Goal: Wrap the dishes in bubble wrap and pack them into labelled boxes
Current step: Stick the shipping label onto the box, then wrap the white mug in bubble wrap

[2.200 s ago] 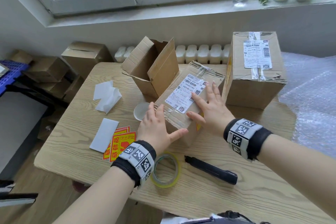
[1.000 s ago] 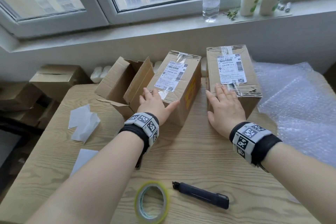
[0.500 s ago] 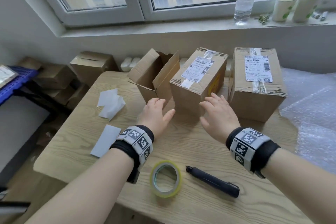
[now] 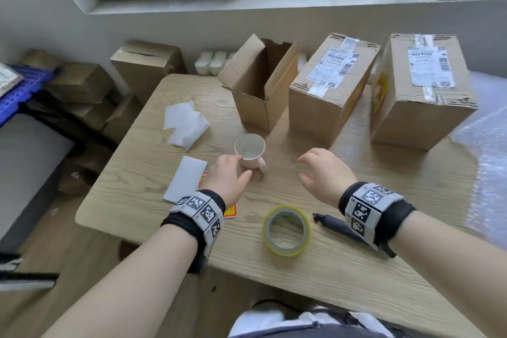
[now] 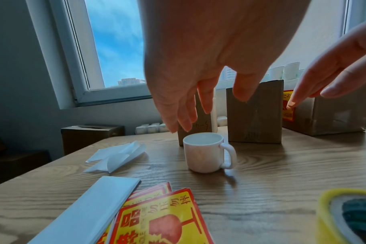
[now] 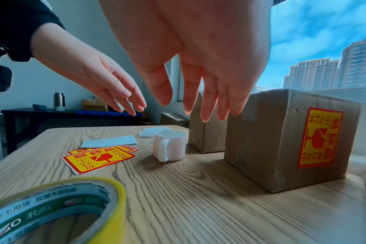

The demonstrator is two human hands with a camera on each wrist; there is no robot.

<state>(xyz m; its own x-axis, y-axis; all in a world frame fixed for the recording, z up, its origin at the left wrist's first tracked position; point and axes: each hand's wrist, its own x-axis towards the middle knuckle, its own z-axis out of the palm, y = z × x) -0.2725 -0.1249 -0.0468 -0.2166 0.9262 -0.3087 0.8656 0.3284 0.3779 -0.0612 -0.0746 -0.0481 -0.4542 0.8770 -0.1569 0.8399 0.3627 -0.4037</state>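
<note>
A small white mug [image 4: 250, 151] stands upright on the wooden table [image 4: 356, 269], its handle toward me. My left hand [image 4: 236, 170] hovers just over and beside the mug, fingers straight and spread; in the left wrist view the fingertips [image 5: 173, 127] are a little above the mug [image 5: 205, 151] and not touching it. My right hand [image 4: 304, 169] floats open to the right of the mug, holding nothing. Behind stand an open empty carton [image 4: 260, 82] and two taped, labelled cartons [image 4: 329, 90] [image 4: 419, 88]. Bubble wrap [image 4: 488, 167] lies at the right.
A yellow tape roll [image 4: 286, 230] and a black cutter [image 4: 334, 225] lie near the front edge. Red-and-yellow fragile stickers [image 6: 98, 158] and white paper sheets [image 4: 185, 123] lie left of the mug. More cartons [image 4: 145, 66] are stacked beyond the table's left side.
Both hands have left the two taped cartons and drawn back toward me. The left hand has moved over the mug; the right hangs free beside it.
</note>
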